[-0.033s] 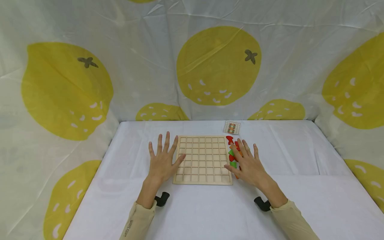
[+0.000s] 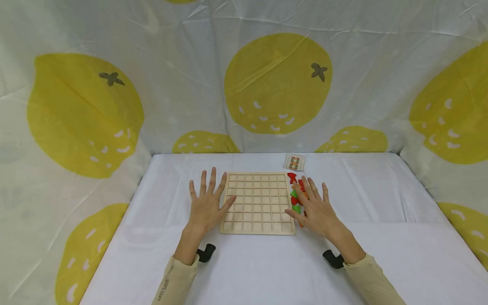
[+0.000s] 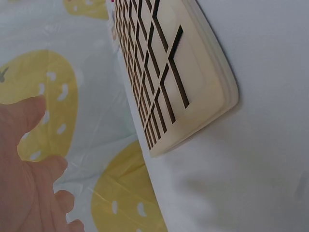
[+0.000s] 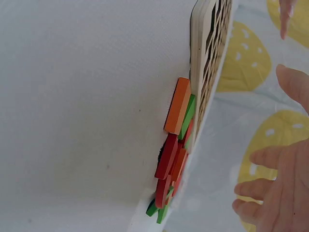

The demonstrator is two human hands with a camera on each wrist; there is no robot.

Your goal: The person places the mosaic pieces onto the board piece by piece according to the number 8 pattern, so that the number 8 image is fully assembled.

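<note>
Left hand (image 2: 206, 209): spread, thumb above board (image 2: 258, 204).
Right hand (image 2: 317, 214): spread, raised beside coloured blocks (image 4: 177, 106).
Board: gridded, flat on worktop (image 2: 259, 269).
Card (image 2: 295, 162): patterned, beyond blocks.

Passage is free over the white cloth-covered table (image 2: 267, 269) in front of the square wooden gridded board (image 2: 253, 204); red, green and orange blocks (image 4: 167, 155) crowd its right edge.
</note>
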